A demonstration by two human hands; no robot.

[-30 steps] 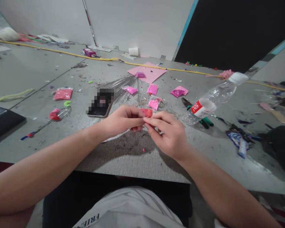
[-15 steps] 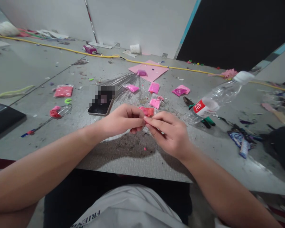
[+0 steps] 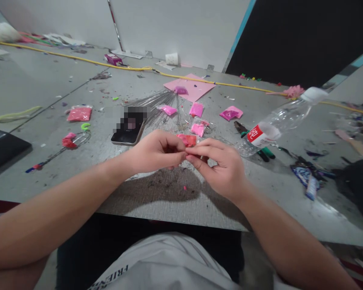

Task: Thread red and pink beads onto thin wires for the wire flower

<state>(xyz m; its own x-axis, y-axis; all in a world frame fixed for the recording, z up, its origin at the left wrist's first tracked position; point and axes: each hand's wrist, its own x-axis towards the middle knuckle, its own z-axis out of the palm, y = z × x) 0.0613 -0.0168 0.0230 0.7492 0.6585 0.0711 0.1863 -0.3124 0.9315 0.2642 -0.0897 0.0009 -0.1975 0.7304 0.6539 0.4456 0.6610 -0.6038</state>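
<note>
My left hand (image 3: 161,152) and my right hand (image 3: 217,164) meet fingertip to fingertip above the near part of the table. Both are closed in a pinch; whatever sits between the fingertips is too small and covered to make out. Just behind the fingers lies an orange-pink packet (image 3: 186,139), partly hidden by them. A pink packet (image 3: 197,129) rests a little farther back. Below my hands, a tiny pink bit (image 3: 184,187) lies on the table. To the left of my left hand is a phone (image 3: 127,128), its screen partly blurred out.
A clear plastic bottle (image 3: 286,117) stands tilted in view at right, with green-handled pliers (image 3: 265,154) behind it. Thin wires (image 3: 157,102) fan out near pink paper (image 3: 196,90). A red packet (image 3: 80,113) and a wire piece with pink clay (image 3: 69,141) lie left. A yellow cord (image 3: 130,69) crosses behind.
My right hand's fingers have shifted slightly, and a wider gap shows between its thumb and forefinger. Both hands still meet at the fingertips. The objects on the table stay where they were.
</note>
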